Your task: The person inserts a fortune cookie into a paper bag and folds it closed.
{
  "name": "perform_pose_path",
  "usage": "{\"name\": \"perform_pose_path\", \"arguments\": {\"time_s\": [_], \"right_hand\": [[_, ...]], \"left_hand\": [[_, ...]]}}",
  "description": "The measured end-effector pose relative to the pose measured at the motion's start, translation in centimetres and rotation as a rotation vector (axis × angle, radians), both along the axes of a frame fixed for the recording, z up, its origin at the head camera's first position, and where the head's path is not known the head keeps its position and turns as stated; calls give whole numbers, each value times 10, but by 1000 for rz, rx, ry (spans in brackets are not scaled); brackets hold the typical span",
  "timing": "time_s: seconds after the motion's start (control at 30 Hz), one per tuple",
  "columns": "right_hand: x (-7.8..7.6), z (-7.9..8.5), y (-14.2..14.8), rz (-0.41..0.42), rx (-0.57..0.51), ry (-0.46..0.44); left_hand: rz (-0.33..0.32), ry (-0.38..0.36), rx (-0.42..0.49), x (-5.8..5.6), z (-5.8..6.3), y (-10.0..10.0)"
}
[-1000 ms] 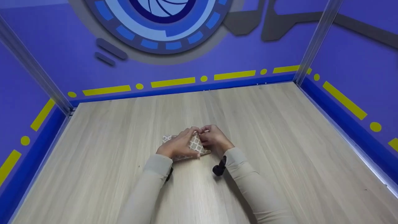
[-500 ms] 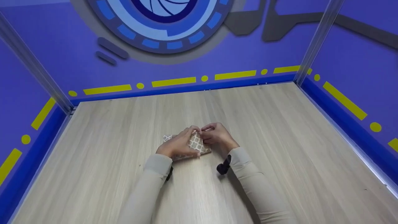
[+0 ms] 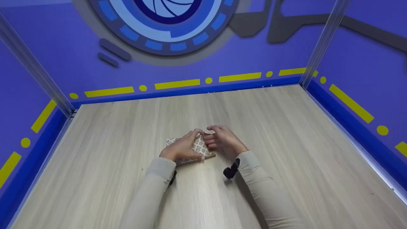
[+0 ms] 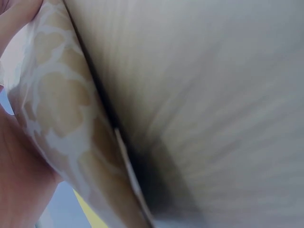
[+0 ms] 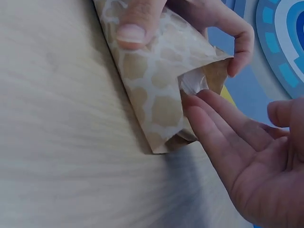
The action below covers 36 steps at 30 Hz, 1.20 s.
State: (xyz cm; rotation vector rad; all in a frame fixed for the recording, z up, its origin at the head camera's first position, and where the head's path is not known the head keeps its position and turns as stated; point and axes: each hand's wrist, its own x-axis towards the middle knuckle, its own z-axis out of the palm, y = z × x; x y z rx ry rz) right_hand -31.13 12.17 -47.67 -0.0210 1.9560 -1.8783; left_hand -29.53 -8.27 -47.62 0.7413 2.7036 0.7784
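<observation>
A parcel wrapped in brown paper with a white lattice pattern [image 3: 200, 147] lies at the middle of the table, its right end unfolded. In the right wrist view the paper wrap [image 5: 159, 102] gapes at that end, and something whitish and shiny [image 5: 194, 81] shows inside. My left hand [image 3: 182, 149] grips the parcel from above, thumb on the near side and fingers over the far edge. At the gaping end is my right hand [image 3: 225, 140]; its straight fingers [image 5: 223, 121] touch the paper there, with the thumb held apart. The parcel's left part is mostly hidden under my left hand.
The pale wood tabletop [image 3: 105, 152] spreads around the parcel. Blue-purple panels [image 3: 178, 70] with yellow dashes wall it at the back and both sides, and metal posts [image 3: 321, 47] stand in the corners. A black strap device [image 3: 231, 170] sits on my right wrist.
My right hand has shifted slightly right; its thumb has parted from the fingers, which have straightened at the parcel's end. My left hand and the parcel have stayed nearly still.
</observation>
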Motion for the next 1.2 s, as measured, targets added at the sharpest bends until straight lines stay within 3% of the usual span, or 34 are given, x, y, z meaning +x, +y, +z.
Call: {"name": "perform_pose_path", "arguments": {"time_s": [0.33,0.6,0.93,1.07,1.2], "right_hand": [[4,-4,-12,-10,-134,-83],[4,-6,-21,45,-201,-144],[2,-7,-29,117,-238,-63],[1,-10,-29,110,-266,-70],[2,-12,-24,91,-210,-75]], "left_hand": [[-11,-18,47,1,0,1],[-5,-26,46,5,1,3],[-13,24,12,8,3,9],[-14,-8,26,8,6,8],[-7,-56,51,5,10,6]]}}
